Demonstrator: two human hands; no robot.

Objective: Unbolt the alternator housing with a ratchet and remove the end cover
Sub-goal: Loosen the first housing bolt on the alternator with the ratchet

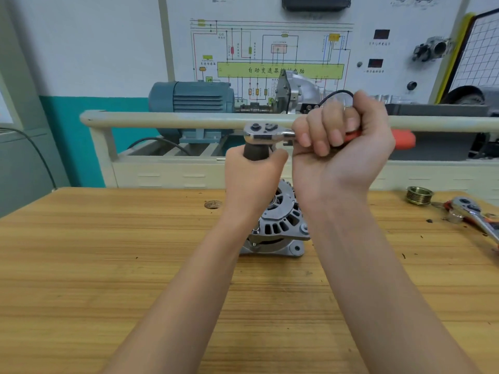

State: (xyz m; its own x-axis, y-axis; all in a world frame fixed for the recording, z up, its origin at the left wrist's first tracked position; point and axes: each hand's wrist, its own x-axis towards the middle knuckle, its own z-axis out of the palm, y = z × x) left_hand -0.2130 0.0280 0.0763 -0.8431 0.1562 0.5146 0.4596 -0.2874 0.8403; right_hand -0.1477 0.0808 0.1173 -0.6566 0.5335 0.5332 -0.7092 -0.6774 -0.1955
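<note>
Above the wooden workbench (108, 252), I have both hands raised well clear of the alternator (280, 225), which sits on the bench below and between my forearms, its vented end cover (278, 211) facing up and apparently still seated on the housing. My right hand (343, 147) is clenched around the orange handle of the ratchet (266, 133), whose chrome head points left. My left hand (253, 174) is wrapped around a dark socket (255, 155) hanging under that head, as if I am seating or swapping it. Nothing touches the alternator at this moment, so I judge the tool is being prepared rather than turning a bolt.

Risks from here: if the socket is not fully clicked onto the drive, it may drop off on the way down or stay behind on a bolt head. The alternator looks unclamped, resting free on the bench, so with both hands on the tool the first hard pull could spin or tip the whole body; I would want my left hand down on the housing before loading the handle. A socket of the wrong size would round a bolt head, and I cannot tell its size from this view. A second ratchet (475, 217) and a brass-coloured grooved pulley (419, 195) lie at the far right, near the bench edge, where a swinging elbow could knock them.
</note>
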